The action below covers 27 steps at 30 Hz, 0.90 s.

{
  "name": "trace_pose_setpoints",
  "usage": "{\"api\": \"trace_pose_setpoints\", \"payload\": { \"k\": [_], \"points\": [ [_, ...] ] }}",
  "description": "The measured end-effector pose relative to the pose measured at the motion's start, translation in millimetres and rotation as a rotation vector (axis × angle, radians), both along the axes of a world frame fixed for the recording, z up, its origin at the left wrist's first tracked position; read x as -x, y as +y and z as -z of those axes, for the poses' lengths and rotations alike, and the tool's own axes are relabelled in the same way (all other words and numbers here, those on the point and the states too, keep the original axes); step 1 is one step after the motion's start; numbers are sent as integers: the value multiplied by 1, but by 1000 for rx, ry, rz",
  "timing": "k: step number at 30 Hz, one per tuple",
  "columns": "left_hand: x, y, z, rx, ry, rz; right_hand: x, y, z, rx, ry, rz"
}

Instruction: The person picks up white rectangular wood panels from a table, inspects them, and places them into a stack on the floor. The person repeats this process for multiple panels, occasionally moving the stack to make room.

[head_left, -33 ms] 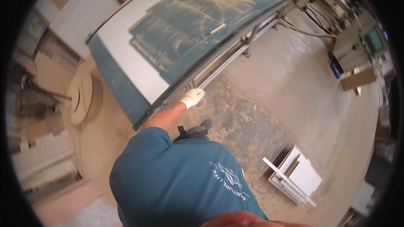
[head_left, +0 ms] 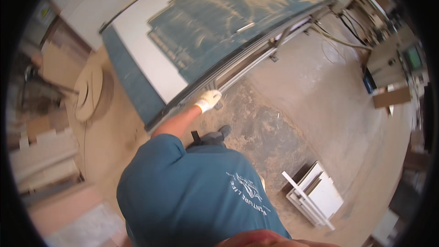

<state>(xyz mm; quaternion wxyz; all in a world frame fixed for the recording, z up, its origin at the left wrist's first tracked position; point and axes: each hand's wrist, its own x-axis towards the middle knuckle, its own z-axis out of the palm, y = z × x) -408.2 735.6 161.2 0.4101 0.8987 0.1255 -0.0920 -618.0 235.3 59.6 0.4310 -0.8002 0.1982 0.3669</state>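
My left hand, in a pale work glove, reaches to the front edge of a long machine table. Its fingers are curled beside the metal rail that runs along that edge. A small grey part shows just past the fingertips; I cannot make out what the hand grips. On the table's blue-green surface, dusted with sawdust, lies a white sheet with a stepped cut edge. A short pale strip rests farther along the table. My right hand does not show.
A stack of white panels lies on the dusty floor at lower right. At right stands a control cabinet with a screen, with hoses nearby. A round wooden piece is at left, near stacked boards.
The view has shifted slightly, so the table sits a little farther right in the picture. My left hand stays at the table's front edge, its fingers still curled.
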Motion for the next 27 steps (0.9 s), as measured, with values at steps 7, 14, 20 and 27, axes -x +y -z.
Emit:
{"api": "trace_pose_setpoints", "payload": {
  "k": [7,14,20,27],
  "points": [
    [194,57,4,-185,-45,-591,-100,-28,11,172,252,-137],
    [240,94,39,-361,-108,-783,-169,57,0,52,-53,-429],
    [146,108,26,-329,-340,-599,-178,168,-27,102,-127,-892],
    [-76,124,0,-82,-166,-193,-142,152,-61,105,-29,-561]
  ]
}}
